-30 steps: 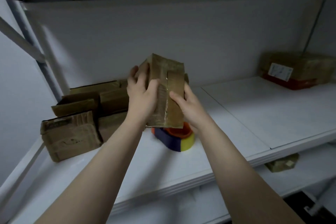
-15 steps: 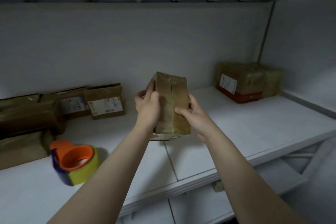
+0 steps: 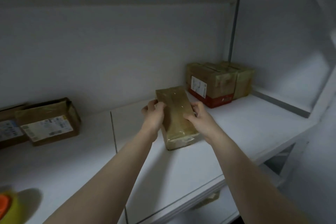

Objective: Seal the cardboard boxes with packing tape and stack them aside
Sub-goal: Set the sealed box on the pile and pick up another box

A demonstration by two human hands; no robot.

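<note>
Taped box (image 3: 175, 114) has its near end down on the white shelf (image 3: 236, 123), just left of and in front of the red-banded carton (image 3: 211, 85), not touching it; long axis runs away from the person, far end toward the back wall; left hand (image 3: 153, 114) and right hand (image 3: 200, 117) grip its long sides, fingers curled over the top.

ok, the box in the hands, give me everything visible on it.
The small brown cardboard box is oblong, closed, its top glossy with tape that catches glints; a pale strip shows on its near end. It points away from the camera, far end tilted up. The left hand grips its left side, the right hand its right. Its near end is at the white shelf; contact unclear.
</note>
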